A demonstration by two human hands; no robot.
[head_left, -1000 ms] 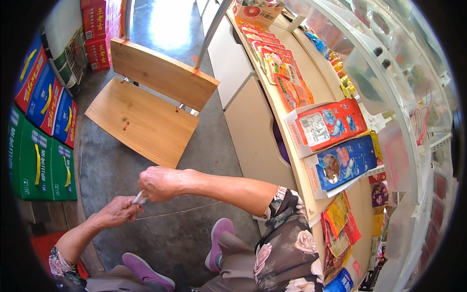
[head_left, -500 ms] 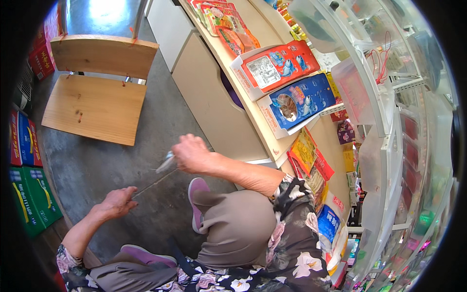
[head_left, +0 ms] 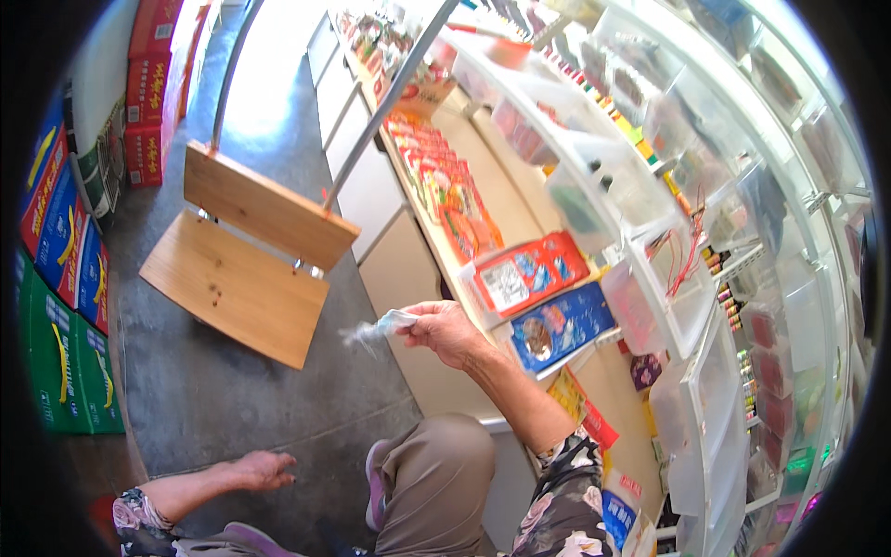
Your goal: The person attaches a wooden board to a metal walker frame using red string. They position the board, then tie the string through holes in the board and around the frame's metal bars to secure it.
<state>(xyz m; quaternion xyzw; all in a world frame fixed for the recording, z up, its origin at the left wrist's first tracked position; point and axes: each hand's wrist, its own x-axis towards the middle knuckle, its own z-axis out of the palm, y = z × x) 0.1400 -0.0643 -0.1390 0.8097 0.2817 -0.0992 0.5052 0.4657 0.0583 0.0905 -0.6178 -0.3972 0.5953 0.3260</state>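
My right hand [head_left: 447, 334] is closed in a pinch on a small wad of crumpled clear plastic [head_left: 388, 323], whitish and pale blue, whose loose blurred end sticks out to the left. It hangs in the air in front of the shelf counter's cupboards. Lower left, my left hand [head_left: 264, 471] is held over the grey floor, fingers apart and nothing visible in them. Ahead of it stands a wooden chair [head_left: 243, 283] with a metal frame. Nearest to my right hand on the counter are a blue snack box [head_left: 562, 325] and a red snack box [head_left: 531, 272].
A long counter [head_left: 483, 153] with red snack packets [head_left: 450, 190] runs up the right. Clear plastic bins [head_left: 640, 302] and white racks rise beyond it. Green cartons [head_left: 65, 362] and red boxes [head_left: 153, 111] are stacked along the left. My bent knee [head_left: 441, 473] is below.
The view has swung, so the chair appears lower and farther right, with more counter showing. My right hand has moved right in the picture with the plastic; my left hand appears lower.
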